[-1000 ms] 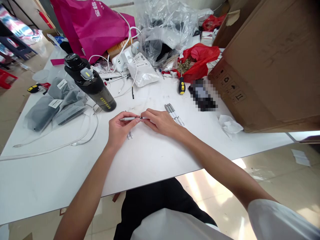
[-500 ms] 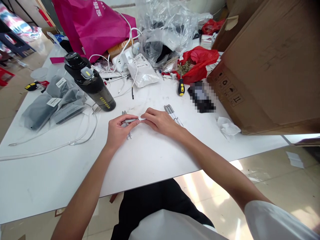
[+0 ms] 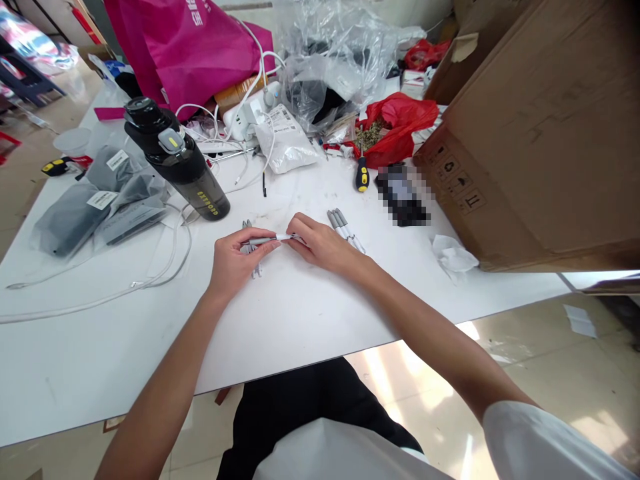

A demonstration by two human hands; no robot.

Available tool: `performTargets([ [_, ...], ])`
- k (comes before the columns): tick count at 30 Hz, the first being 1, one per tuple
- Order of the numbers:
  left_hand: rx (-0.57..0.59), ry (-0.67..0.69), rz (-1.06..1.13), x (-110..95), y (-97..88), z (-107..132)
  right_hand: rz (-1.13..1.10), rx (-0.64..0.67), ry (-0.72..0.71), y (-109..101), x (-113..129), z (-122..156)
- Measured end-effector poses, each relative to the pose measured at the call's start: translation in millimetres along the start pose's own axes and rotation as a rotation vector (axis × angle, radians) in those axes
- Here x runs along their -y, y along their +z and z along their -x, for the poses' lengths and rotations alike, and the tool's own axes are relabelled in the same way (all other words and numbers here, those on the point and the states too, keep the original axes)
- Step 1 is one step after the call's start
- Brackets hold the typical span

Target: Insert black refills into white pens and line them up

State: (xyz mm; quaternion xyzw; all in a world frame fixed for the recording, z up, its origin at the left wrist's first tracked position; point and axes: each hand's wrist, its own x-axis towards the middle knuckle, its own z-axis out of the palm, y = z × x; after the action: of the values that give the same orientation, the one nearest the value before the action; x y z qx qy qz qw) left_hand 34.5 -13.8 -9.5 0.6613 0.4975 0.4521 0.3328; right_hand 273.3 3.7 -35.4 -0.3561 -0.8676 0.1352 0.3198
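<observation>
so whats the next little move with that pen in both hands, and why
Probably push the two halves together along their line. The left hand pinches the grey barrel and the right hand pinches the white part, end to end just above the table. Finished-looking pens lie beside the right hand.

A dark water bottle (image 3: 176, 160) is seen tilted at the upper left of the white bench (image 3: 300, 320). A magenta bag (image 3: 190, 47) is placed behind it. A yellow-and-black screwdriver (image 3: 362, 175) and red plastic bag (image 3: 400, 127) are found near centre, and a cardboard box (image 3: 545, 133) fills the right.
</observation>
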Motion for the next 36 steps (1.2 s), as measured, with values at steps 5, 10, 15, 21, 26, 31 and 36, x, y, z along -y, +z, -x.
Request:
performTargets([
  [5,-0.016,0.013,-0.013,4.1,0.1,-0.7,0.079,0.000,-0.042,-0.5,-1.4,-1.5],
  [10,-0.024,0.017,0.008,5.5,0.4,-0.6,0.057,0.000,-0.037,0.0,-1.6,-1.7],
  [15,-0.027,0.016,0.015,5.2,1.0,-0.1,0.025,-0.007,-0.051,-0.1,-0.9,-1.6],
  [21,-0.029,0.017,0.024,5.4,1.6,0.5,0.017,-0.016,-0.047,-2.2,1.2,-1.9],
  [26,-0.031,0.017,0.034,5.2,1.9,0.5,0.024,-0.025,-0.064,-2.9,1.1,-2.1],
  [31,-0.011,0.014,0.024,5.5,1.7,0.7,-0.016,-0.024,-0.080,-1.7,1.1,-1.0],
  [36,-0.011,0.025,0.003,8.0,1.0,0.4,0.032,-0.026,-0.104,-1.6,-0.5,-2.0],
])
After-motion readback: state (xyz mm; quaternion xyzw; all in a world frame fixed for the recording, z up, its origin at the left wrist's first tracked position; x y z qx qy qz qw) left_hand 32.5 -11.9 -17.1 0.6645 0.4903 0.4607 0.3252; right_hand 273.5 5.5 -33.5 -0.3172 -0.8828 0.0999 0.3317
